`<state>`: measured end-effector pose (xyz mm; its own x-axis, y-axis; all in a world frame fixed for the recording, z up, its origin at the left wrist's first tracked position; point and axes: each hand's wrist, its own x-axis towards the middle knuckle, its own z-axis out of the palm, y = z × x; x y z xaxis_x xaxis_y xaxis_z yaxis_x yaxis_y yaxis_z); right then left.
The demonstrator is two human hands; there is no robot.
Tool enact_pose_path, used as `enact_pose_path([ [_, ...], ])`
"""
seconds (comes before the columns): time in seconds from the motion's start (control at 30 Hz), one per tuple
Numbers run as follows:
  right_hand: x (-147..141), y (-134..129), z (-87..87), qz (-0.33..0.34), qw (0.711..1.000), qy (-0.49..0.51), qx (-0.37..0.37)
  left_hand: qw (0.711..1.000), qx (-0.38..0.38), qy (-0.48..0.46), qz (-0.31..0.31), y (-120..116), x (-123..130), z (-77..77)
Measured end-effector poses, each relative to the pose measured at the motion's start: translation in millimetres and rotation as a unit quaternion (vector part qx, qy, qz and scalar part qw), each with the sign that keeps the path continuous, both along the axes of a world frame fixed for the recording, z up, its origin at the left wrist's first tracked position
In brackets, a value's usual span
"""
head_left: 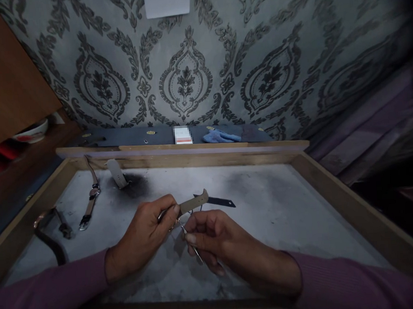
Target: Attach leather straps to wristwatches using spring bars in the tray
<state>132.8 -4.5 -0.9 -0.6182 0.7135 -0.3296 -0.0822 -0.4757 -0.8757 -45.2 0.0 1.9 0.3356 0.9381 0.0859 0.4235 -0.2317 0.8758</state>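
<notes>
My left hand (150,228) is closed around a wristwatch, with its tan strap (192,204) sticking out to the right between thumb and fingers. Most of the watch's case is covered by my fingers. In my right hand (214,235), a thin metal tool (197,254) is pinched between thumb and fingertips; its upper end meets the watch beside my left thumb. I cannot make out its exact kind. Just behind the strap lies a dark flat blade (221,201) with a slanted end and a small hole.
Wooden rims (335,193) enclose the pale work surface (274,229). At the left lie a watch (94,191), a curved dark strap (50,238) and a light strap (115,173). Behind the back rim are a blue cloth (221,136) and a small white box (182,135).
</notes>
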Motion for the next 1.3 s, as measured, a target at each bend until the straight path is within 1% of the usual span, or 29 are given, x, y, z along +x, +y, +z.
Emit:
enact_pose_path([
  [0.3,0.6,-1.9,5.9,-0.005,0.999,-0.011,-0.040,1.000,-0.006,0.021,-0.017,0.2,-1.6,3.6],
  [0.43,0.8,-1.9,5.0,-0.013,0.997,0.001,-0.070,0.999,-0.008,0.044,-0.014,-0.6,-0.3,1.9],
  [0.6,0.4,0.2,3.4,-0.014,0.996,0.018,-0.085,0.997,0.013,0.079,-0.012,-1.2,0.3,-0.5],
  [0.7,0.8,1.6,4.4,-0.009,0.997,0.021,-0.073,0.997,0.013,0.080,-0.010,0.4,0.3,-0.1],
  [0.87,1.6,3.7,5.7,0.012,0.999,0.021,-0.036,0.999,-0.007,0.036,-0.004,2.1,0.1,3.9],
  [0.97,2.0,3.5,5.3,0.013,1.000,0.017,-0.021,1.000,-0.017,0.015,-0.006,1.4,0.0,5.3],
  [1.17,2.4,0.1,9.1,0.013,1.000,-0.010,-0.005,0.999,-0.034,0.006,-0.004,1.9,0.0,6.0],
  [1.3,2.4,-1.6,12.7,0.027,0.999,-0.030,-0.003,0.999,-0.036,-0.018,0.014,4.2,-0.6,7.8],
])
